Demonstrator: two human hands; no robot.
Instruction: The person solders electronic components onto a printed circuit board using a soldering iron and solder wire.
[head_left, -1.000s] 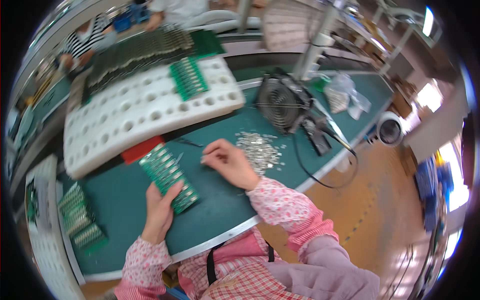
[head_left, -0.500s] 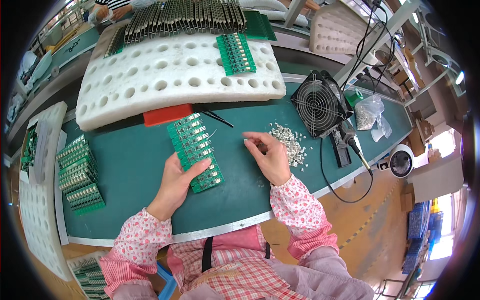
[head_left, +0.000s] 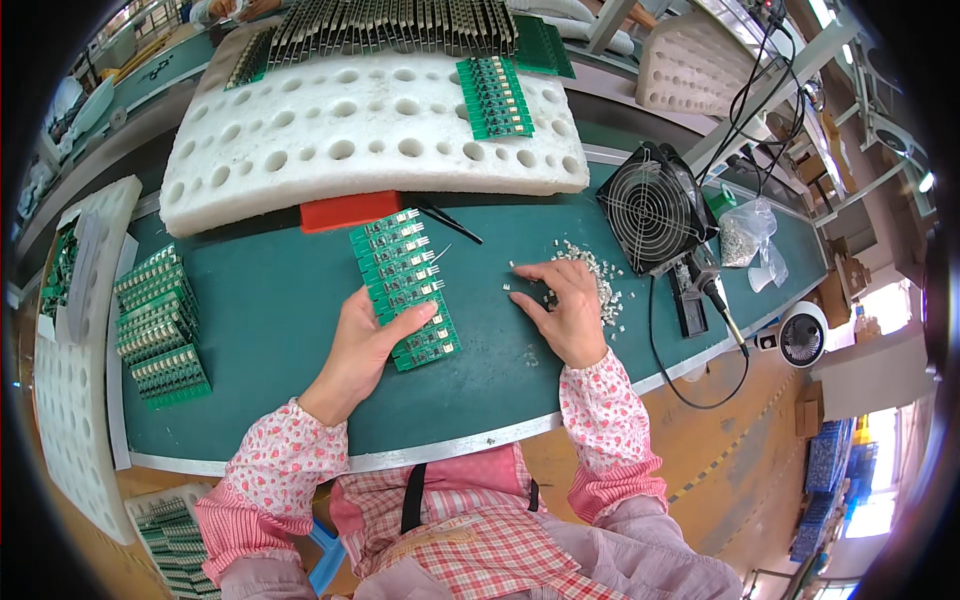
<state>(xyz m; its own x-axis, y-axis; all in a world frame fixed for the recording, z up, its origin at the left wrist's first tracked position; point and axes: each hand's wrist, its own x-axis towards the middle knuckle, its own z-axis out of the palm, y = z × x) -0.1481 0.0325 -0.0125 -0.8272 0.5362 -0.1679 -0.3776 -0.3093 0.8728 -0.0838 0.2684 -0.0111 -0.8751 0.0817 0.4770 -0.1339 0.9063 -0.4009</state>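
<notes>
My left hand (head_left: 362, 345) grips a green circuit board panel (head_left: 405, 265) by its lower left part, thumb on top and fingers beneath. Rows of small components cover the panel, and pins stick out along the upper part of its right edge. My right hand (head_left: 572, 315) is over the mat beside a pile of small white connectors (head_left: 603, 275). Its thumb and forefinger are spread apart. One loose white connector (head_left: 507, 287) is by the thumb tip, and another tiny white piece shows at the forefinger's tip; whether it touches the finger I cannot tell.
Black tweezers (head_left: 450, 222) and a red object (head_left: 350, 212) lie near a white foam block (head_left: 300, 165) bearing upright boards. At right stand a black fan (head_left: 648, 208), a soldering iron (head_left: 722, 305) and a plastic bag (head_left: 742, 232). Stacked board panels (head_left: 158, 320) lie at left.
My right thumb and forefinger have spread wider apart, and a white connector now shows by the thumb. The view has shifted slightly; my left hand still holds the panel.
</notes>
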